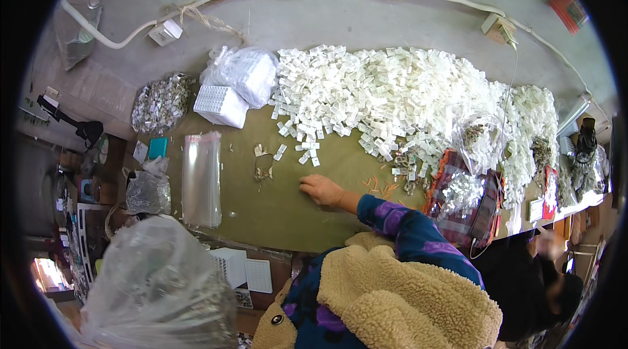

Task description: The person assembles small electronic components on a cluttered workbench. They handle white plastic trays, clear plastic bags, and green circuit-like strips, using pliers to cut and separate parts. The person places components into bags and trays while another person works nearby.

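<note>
My right hand (319, 189) rests low over the middle of the green-brown table (281, 218), fingers curled together and pointing left. Whatever those fingers may hold is hidden. Above it lie a few loose small white plastic pieces (310, 155), at the near edge of a large heap of white pieces (373, 87). Thin orange strips (386, 190) lie to the right of the wrist, beside a small pile of metal-looking parts (407, 169). A frayed brownish scrap (263, 162) lies to the left of the hand. My left hand does not show.
A stack of clear plastic bags (201, 182) lies on the left. Behind it stand a white box (221, 105), a stuffed plastic bag (245, 75) and a bag of metal-looking parts (160, 104). A plaid cloth (458, 205) is at right; a person in black (523, 277) is beyond.
</note>
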`<state>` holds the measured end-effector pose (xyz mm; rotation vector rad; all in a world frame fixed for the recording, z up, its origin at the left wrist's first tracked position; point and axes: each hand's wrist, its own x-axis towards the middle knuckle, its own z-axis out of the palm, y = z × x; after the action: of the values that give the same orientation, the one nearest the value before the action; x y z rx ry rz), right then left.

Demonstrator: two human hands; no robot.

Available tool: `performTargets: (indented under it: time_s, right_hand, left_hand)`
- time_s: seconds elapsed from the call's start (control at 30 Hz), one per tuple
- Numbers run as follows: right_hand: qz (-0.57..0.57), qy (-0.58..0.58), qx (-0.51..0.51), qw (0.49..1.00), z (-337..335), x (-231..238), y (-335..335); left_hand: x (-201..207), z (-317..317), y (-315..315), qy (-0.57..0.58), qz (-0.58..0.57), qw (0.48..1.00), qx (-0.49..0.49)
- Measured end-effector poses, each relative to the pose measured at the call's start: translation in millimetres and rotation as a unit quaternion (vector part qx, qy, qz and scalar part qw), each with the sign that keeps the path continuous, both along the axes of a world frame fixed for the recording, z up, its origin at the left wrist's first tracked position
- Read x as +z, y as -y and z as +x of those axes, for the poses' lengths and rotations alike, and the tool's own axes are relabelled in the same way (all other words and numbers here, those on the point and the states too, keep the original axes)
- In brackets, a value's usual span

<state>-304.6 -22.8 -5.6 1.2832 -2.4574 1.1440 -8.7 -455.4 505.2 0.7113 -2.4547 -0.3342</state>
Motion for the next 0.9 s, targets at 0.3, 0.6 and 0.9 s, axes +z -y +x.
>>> performTargets:
  time_s: [0.3, 0.6, 0.9]
  right_hand:
    - [-0.032, 0.157, -0.137, 0.978, -108.7, 30.1, -10.4]
    - [-0.224, 0.539, 0.06, 0.809, 73.9, 82.2, -68.8]
    - [-0.155, 0.359, -0.033, 0.92, 128.6, 116.4, -135.4]
  left_hand:
    - [-0.3, -15.9, -112.9, 0.054, 0.09, 0.988, -0.112]
    - [-151.4, -126.7, -201.9, -0.182, 0.413, 0.83, -0.327]
    - [-185.5, -202.1, -310.4, -0.158, 0.837, 0.476, -0.219]
